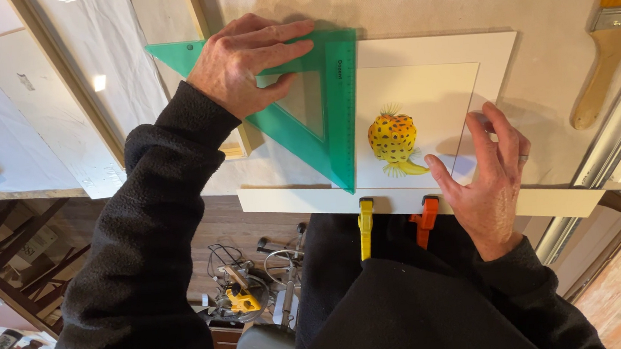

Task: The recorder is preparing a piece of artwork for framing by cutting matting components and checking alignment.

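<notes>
The left hand (246, 65) is pressing flat, fingers spread, on a green set square (322, 133), gripping nothing. The square's straight edge is lying along the left edge of a print (422, 92) of a yellow spotted fish, which is sitting on a white mat board (496, 49). Below, a yellow clamp (366, 225) and an orange clamp (426, 217) are biting a white strip (290, 200). The right hand (488, 175) is resting open on the print's right edge. A brush (610, 40) is lying far right.
</notes>
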